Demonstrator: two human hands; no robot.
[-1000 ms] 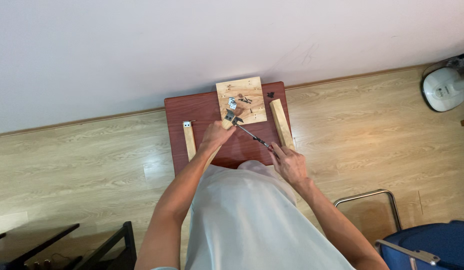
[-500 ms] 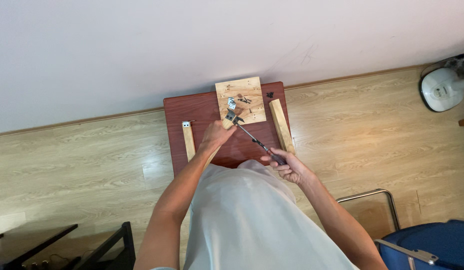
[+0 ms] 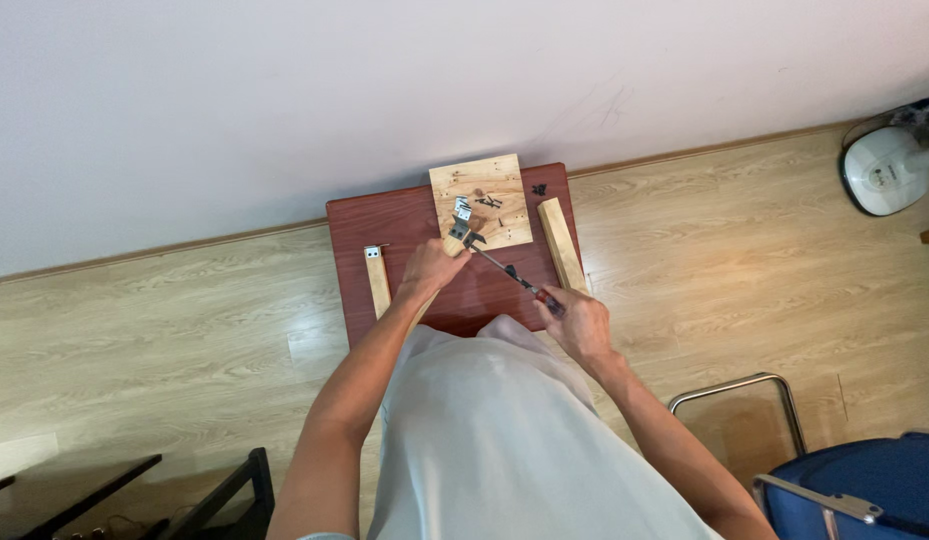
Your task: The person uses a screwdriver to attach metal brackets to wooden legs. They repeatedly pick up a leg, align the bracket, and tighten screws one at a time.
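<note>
In the head view, the left hand (image 3: 431, 268) is gripping a wooden strip (image 3: 424, 305) fitted with a metal bracket (image 3: 459, 232) over the small red-brown table (image 3: 354, 225). The right hand (image 3: 576, 322) is closing around a screwdriver (image 3: 509, 275), its tip touching that bracket just beside the square wooden board (image 3: 499, 215). Two more wooden strips are lying on the table, one (image 3: 376, 280) left and one (image 3: 562, 243) right of the hands.

White fan (image 3: 889, 170) sat upper right, blue chair (image 3: 864, 490) lower right, dark furniture frame (image 3: 134, 490) lower left, on light wood floor (image 3: 164, 320).
</note>
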